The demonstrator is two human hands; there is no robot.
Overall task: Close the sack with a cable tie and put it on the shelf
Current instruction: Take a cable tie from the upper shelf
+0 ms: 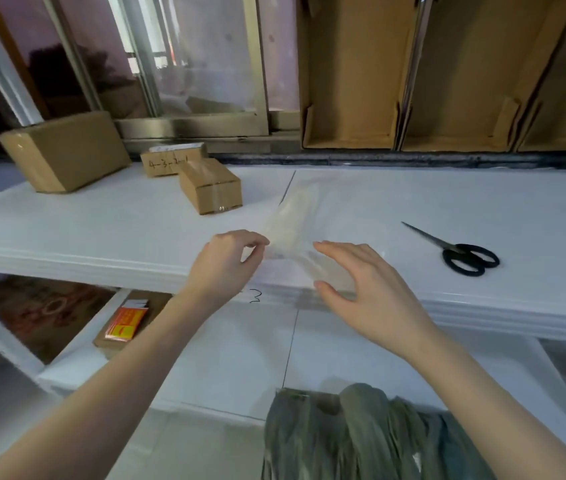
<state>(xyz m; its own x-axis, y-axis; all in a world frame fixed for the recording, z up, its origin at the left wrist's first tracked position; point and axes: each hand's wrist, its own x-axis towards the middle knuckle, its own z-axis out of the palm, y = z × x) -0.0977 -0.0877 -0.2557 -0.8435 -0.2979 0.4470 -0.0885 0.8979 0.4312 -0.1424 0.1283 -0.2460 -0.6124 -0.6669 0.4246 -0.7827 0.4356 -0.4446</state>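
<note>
Clear plastic packet of pale cable ties lying on white shelf top; left hand pinching its near end, right hand hovering spread, fingers apart, empty. Grey-green sack waiting below. Advice: steadying packet, drawing single tie.

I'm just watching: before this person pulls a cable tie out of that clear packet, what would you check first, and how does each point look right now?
1. Clear packet of ties within reach on the white shelf: ok.
2. Left hand pinching the packet's near end: ok.
3. Right hand free to draw a tie: ok, fingers spread, holding nothing.
4. A single tie separated out: cannot tell, packet is blurred.
5. Green sack close by, below the hands: ok.
6. Sack mouth gathered: cannot tell.
7. Scissors lying clear, to the right: ok.
</note>
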